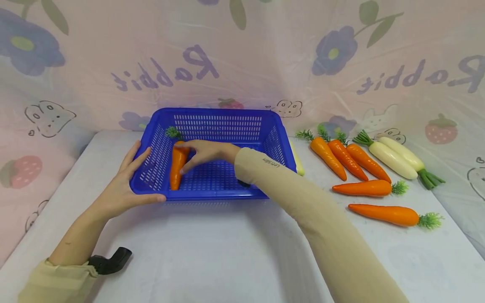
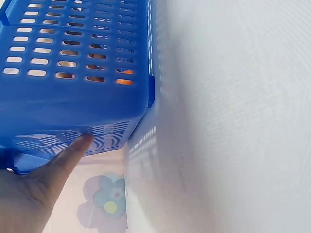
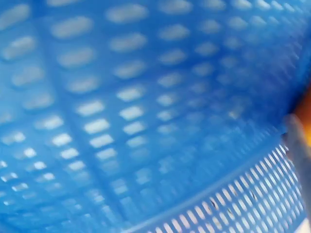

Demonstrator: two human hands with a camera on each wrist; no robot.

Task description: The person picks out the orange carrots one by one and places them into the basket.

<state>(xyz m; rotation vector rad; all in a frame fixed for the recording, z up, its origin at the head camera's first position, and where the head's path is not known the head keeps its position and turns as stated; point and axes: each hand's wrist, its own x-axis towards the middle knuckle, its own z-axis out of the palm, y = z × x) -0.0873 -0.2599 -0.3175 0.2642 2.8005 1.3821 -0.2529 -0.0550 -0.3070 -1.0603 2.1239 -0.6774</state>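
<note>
A blue plastic basket (image 1: 212, 194) with slotted walls stands on the white table. Inside it, by the left wall, my right hand (image 1: 208, 150) holds an orange carrot (image 1: 177, 166) between thumb and fingers, its leafy top toward the back. My left hand (image 1: 119, 191) rests against the basket's front left corner, fingers along the outer left side and thumb stretched along the front rim. The left wrist view shows one digit of that hand (image 2: 41, 191) touching the outside wall. In the blurred right wrist view, only part of the carrot (image 3: 306, 109) shows at the edge.
Several carrots (image 1: 369, 188) with green tops lie to the right of the basket, beside two white radishes (image 1: 394, 160). Another pale vegetable (image 1: 298, 162) is partly hidden behind the basket's right side. A printed curtain (image 1: 242, 54) hangs at the back.
</note>
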